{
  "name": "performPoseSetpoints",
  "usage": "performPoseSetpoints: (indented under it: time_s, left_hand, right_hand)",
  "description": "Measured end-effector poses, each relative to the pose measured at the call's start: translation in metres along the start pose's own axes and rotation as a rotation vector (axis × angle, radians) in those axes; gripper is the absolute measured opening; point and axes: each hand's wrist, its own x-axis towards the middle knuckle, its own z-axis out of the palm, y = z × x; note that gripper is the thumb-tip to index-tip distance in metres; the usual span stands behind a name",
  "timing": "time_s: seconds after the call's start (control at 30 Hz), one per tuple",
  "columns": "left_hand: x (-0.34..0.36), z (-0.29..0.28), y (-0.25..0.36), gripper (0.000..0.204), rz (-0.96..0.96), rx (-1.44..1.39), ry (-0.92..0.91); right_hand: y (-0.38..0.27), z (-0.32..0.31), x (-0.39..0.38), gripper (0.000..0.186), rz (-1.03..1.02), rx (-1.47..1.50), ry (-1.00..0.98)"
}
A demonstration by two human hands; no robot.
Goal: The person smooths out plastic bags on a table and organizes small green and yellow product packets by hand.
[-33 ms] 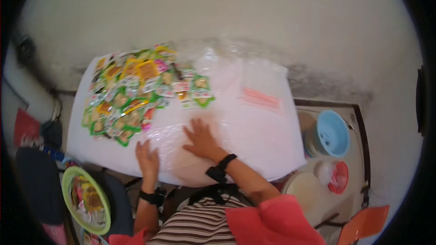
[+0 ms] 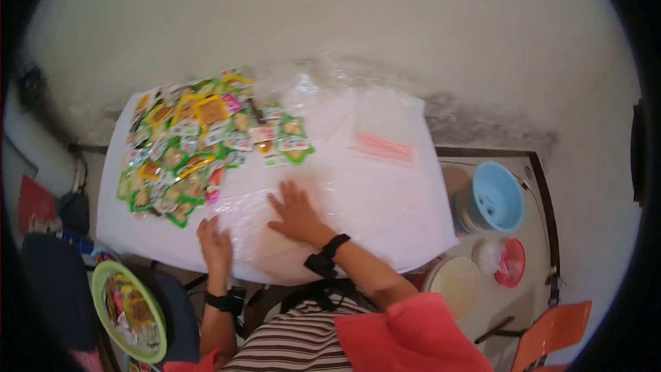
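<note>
Slight view shift, right hand (image 2: 299, 216) splayed palm-down

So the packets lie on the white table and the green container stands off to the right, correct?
Not quite: the green container stands off to the left, as the head view shows. The packets do lie on the white table.

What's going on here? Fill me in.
A person works at a white-covered table, right grip spread on clear plastic film. The left grip is open near the film's left side; whether it touches is unclear. Colourful sealed packets lie toward the table's left, pink-banded clear bags toward its back right. A green basket holds more packets.
</note>
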Motion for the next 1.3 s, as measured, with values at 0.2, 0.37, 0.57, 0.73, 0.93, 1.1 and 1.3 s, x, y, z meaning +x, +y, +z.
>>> performPoseSetpoints:
  time_s: [0.2, 0.37, 0.57, 0.73, 0.93, 1.1, 1.3]
  left_hand:
    - [0.029, -0.042, 0.044, 0.033, -0.035, -0.235, -0.340]
    - [0.032, -0.082, 0.152, 0.040, 0.180, -0.428, -0.490]
    - [0.028, -0.050, 0.251, 0.042, 0.200, -0.643, -0.893]
    - [0.022, -0.014, 0.289, 0.045, 0.195, -1.015, -0.828]
    - [0.015, 0.054, 0.228, 0.049, -0.011, -0.993, -0.627]
    - [-0.017, 0.124, 0.174, 0.050, 0.264, -0.437, -0.472]
    - [-0.030, 0.143, 0.163, 0.049, 0.262, -0.219, -0.567]
  right_hand:
    - [-0.003, -0.020, -0.020, 0.068, 0.144, 0.214, 0.269]
    - [0.016, -0.018, -0.026, 0.067, 0.155, 0.741, 0.559]
    - [0.035, -0.032, -0.044, 0.070, 0.390, 1.759, 0.223]
    - [0.072, -0.066, -0.089, 0.072, 0.226, 2.158, 0.176]
    - [0.125, -0.111, -0.152, 0.058, 0.500, 1.651, 0.625]
    - [0.178, -0.091, -0.174, 0.052, 0.633, 0.895, 0.799]
    - [0.191, -0.069, -0.174, 0.048, 0.656, 0.310, 0.746]
